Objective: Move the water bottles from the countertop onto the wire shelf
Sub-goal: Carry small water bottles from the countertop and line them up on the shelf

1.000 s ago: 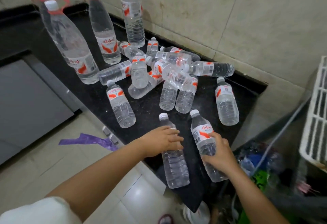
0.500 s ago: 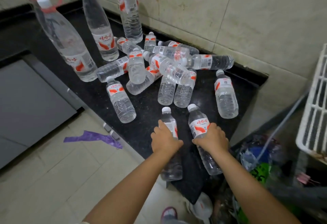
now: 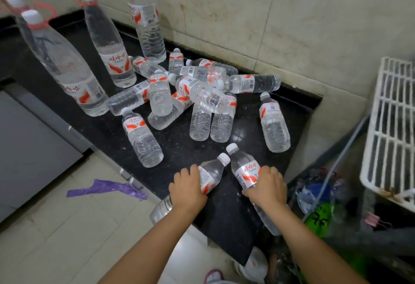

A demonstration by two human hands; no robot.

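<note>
Under curled fingers [image 3: 190, 174]: two small bottles gripped.
Best lifted level, clear of pile [image 3: 197, 95] beyond fingertips, toward wire shelf [image 3: 393, 122].

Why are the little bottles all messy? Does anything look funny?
Yes. The small bottles lie toppled and stacked crisscross on the black countertop, while the big bottles stand upright. A purple scrap lies on the floor.

Left hand [image 3: 188, 189] fingers curled in a grip, right hand [image 3: 267, 187] likewise, forearms extended
</note>
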